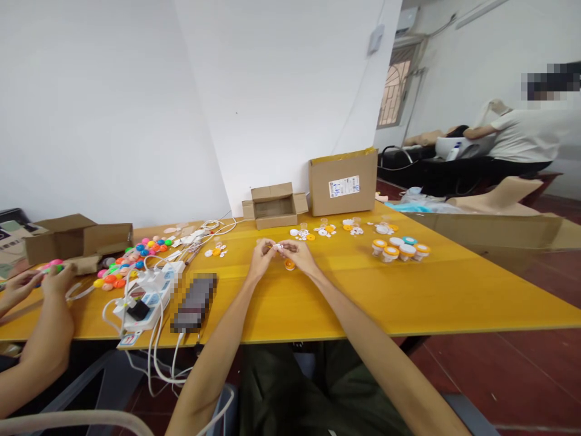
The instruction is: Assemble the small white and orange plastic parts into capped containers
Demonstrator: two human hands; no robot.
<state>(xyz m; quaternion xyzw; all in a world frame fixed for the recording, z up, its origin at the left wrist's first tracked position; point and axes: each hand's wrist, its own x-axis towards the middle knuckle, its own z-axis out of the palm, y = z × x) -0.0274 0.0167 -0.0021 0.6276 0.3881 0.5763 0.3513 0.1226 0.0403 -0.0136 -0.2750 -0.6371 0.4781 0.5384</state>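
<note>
My left hand (pixel 262 257) and my right hand (pixel 297 253) meet above the table, their fingertips closed together on a small white plastic part (pixel 278 246). Its exact kind is too small to make out. Just under my right hand lies an orange ring-shaped cap (pixel 289 264). Beyond my hands are loose piles of white and orange pieces (pixel 325 230) with small clear cups. Off to the right stands a group of several assembled clear jars (pixel 390 253) with white, orange and teal lids.
An open cardboard box (pixel 275 209) and a taller closed carton (pixel 344 181) stand at the back. Left are a power strip (pixel 157 297) with cables, a phone (pixel 194 303) and colourful balls (pixel 136 260). A co-worker's hands (pixel 52 275) work at far left; another person (pixel 521 133) sits at right.
</note>
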